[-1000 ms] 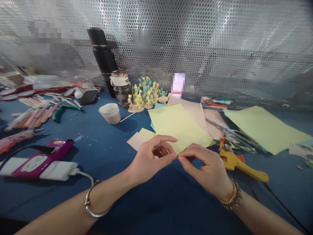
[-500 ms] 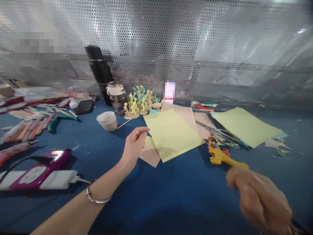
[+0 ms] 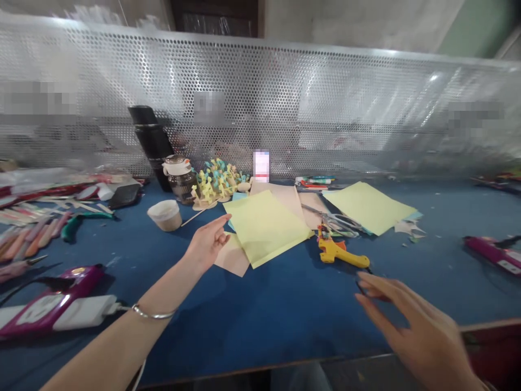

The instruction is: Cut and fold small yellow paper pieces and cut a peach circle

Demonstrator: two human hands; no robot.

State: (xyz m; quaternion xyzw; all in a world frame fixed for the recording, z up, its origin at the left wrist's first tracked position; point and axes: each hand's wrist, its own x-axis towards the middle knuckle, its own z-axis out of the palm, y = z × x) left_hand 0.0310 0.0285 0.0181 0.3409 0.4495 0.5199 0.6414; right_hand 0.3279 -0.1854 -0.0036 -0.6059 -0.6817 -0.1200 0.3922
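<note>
My left hand (image 3: 207, 243) is at the left corner of a yellow paper sheet (image 3: 271, 228), index finger stretched out and the other fingers loosely curled, with nothing visible in it. Under that sheet lie beige paper (image 3: 234, 258) and a bit of blue paper. My right hand (image 3: 419, 326) hovers over the front right of the table, thumb and fingers apart. Just beyond it a yellow glue gun (image 3: 344, 255) lies on its side, its dark cord running toward my fingers; whether they touch the cord I cannot tell. Scissors (image 3: 342, 221) lie behind the glue gun.
A paper stack (image 3: 368, 206) lies at right, paper scraps (image 3: 409, 227) beside it. At left are a white cup (image 3: 165, 216), a jar (image 3: 179, 182), a black flask (image 3: 152, 144), small yellow-blue figures (image 3: 217, 182) and a purple power strip (image 3: 77, 279). Another purple strip (image 3: 494, 252) is far right. Perforated metal stands behind.
The view has tilted up and turned right. My right hand has gone from a fist to spread fingers. My left index finger has straightened beside the yellow sheet.
</note>
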